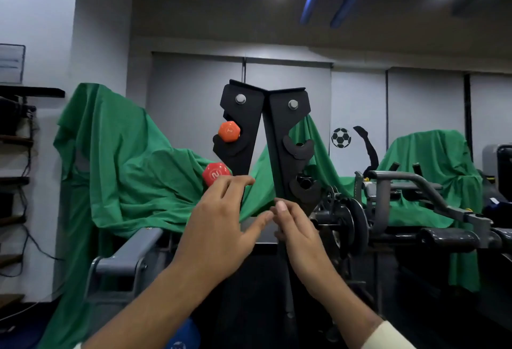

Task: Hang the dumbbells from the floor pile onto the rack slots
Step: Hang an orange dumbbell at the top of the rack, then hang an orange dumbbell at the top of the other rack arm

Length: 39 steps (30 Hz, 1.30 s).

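A gym room has big green cloths [116, 171] behind the hands. The black rack [279, 138] stands above them. The left hand [219, 224] is open by the red dumbbell [214, 174]. The right hand [296, 229] looks loose and empty. Higher up, the orange dumbbell [228, 131] sits in a slot.

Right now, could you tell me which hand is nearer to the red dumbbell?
Left. The left hand has its fingertips right beside the red dumbbell; the right hand is farther right, by the rack post.

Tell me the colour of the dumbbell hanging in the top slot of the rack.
Orange, with a pale mark on its end: the top dumbbell on the black rack. Head view, the only one.
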### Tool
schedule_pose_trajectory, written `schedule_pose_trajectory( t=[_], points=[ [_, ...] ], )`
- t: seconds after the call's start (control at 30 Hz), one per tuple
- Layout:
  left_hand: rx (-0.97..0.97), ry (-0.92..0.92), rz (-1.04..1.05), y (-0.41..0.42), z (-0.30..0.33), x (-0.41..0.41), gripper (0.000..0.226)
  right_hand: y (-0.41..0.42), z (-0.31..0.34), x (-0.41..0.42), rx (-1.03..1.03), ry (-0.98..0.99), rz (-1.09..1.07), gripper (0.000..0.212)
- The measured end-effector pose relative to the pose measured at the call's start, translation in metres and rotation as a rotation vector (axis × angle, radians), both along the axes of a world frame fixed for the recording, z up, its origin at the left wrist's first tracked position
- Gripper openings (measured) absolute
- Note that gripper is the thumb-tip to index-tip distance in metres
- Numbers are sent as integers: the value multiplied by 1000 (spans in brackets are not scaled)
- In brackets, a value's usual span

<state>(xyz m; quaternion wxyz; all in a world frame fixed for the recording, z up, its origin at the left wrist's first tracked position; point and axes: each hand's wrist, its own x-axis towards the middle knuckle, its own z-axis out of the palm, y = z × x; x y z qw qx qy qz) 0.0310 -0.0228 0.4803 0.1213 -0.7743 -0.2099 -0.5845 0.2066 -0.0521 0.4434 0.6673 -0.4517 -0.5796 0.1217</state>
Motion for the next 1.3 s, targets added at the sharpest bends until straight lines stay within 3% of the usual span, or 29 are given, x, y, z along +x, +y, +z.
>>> schedule_pose_trajectory(
  t=[0.2,0.43,0.63,0.8,1.07,1.3],
  points=[
    [-91,37,6,3,-83,-6,49,-15,-75,-11,94,-103,-137,38],
    [-235,109,17,10,-204,-16,40,-19,-190,-19,43,-70,-239,30],
    [-425,81,27,3,-308,-24,26,-31,-283,-25,-89,7,-277,25],
    [-607,147,47,-7,-402,-29,20,-35,-366,-28,-236,-49,-316,20],
    [-927,533,154,3,-506,-51,23,-36,-471,-31,-490,-199,-336,12],
    [-1174,603,306,6,-568,-65,23,-32,-543,-42,-814,-372,-125,21]
  ],
)
